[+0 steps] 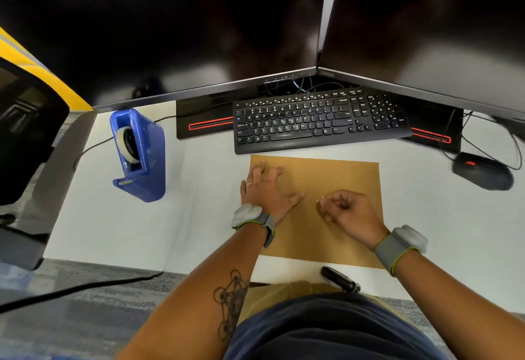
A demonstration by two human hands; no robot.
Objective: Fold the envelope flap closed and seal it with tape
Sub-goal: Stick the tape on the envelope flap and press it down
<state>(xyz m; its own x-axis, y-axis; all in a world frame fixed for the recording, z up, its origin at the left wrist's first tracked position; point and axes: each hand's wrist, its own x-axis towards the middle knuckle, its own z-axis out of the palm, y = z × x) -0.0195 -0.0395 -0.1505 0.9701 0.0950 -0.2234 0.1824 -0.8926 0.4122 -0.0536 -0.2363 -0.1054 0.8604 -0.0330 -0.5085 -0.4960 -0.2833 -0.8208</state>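
A brown envelope [341, 177] lies flat on the white desk [199, 217], just in front of the keyboard. My left hand [265, 189] presses flat on the envelope's left part with fingers spread. My right hand [349, 214] hovers over the envelope's middle, its fingers curled and pinched on what looks like a short clear strip of tape [322, 206], which shows only as glints. The blue tape dispenser [139, 155] with its roll stands to the left, well apart from the envelope. The flap cannot be made out.
A black keyboard [318, 121] sits behind the envelope, and a black mouse [483, 170] with its cable to the right. Two dark monitors [199, 32] loom over the back. A black marker [339, 278] lies at the desk's front edge. Dark equipment [25, 132] stands far left.
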